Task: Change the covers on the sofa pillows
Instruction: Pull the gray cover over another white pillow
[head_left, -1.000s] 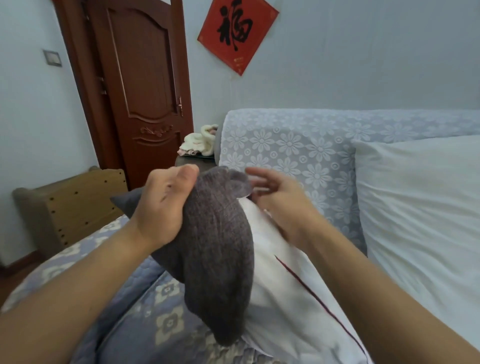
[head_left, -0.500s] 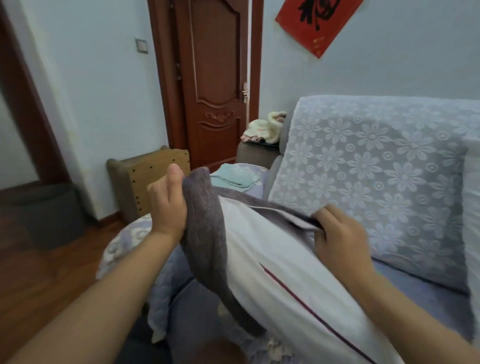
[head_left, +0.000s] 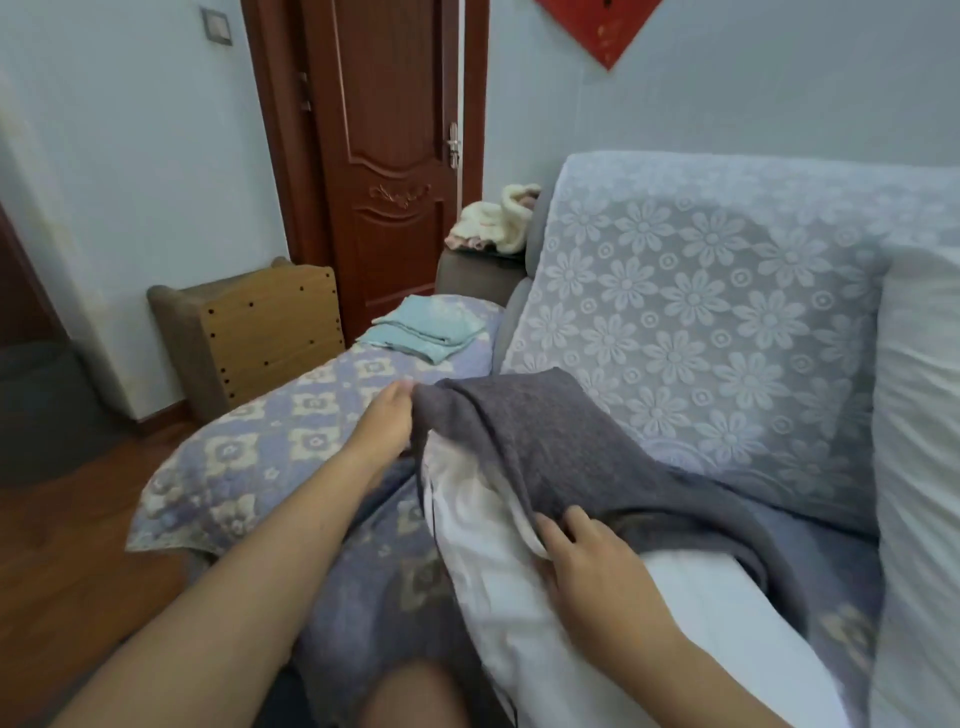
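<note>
A white pillow (head_left: 519, 587) with a thin dark red line lies on the sofa seat in front of me. A grey knit cover (head_left: 540, 436) is draped over its far end and trails to the right. My left hand (head_left: 387, 423) grips the cover's left edge at the pillow's top corner. My right hand (head_left: 587, 556) rests on the pillow, its fingertips pinching the cover's lower edge. A second white pillow (head_left: 919, 415) leans against the backrest at the right.
The sofa has a floral lace throw on its backrest (head_left: 701, 312) and a blue patterned quilt on the seat (head_left: 291, 441). Folded light blue cloth (head_left: 426, 327) lies on the far seat. A wooden box (head_left: 254, 332) stands by the door (head_left: 389, 156).
The pillow has dropped from upright onto the seat. Both hands moved down, and the grey cover now lies spread over the pillow's far end. The view has tilted downward.
</note>
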